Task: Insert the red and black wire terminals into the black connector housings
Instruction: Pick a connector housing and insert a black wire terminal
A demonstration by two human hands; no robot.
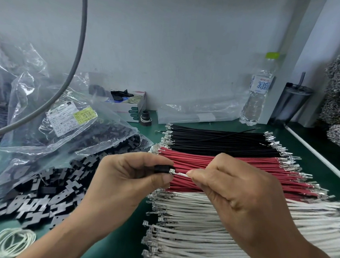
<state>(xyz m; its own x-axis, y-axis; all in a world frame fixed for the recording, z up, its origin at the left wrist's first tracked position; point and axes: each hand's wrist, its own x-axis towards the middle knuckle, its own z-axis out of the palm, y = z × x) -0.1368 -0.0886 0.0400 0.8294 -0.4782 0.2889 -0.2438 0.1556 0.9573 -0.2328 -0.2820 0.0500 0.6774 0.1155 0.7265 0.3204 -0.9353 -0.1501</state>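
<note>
Left hand pinching a small black connector housing above the green tabletop. Right hand pinching a white wire, its metal terminal right at the housing's opening. Below, rows of black wires, red wires and white wires. Loose housings piled at left.

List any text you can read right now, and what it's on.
Water bottle label: large blue characters, first reads "冰"; the small print is blurred.
White label on the plastic bag: printed lines too blurred to read.
Yellow sticker: handwriting, illegible.
White box: green marks, unreadable.
</note>
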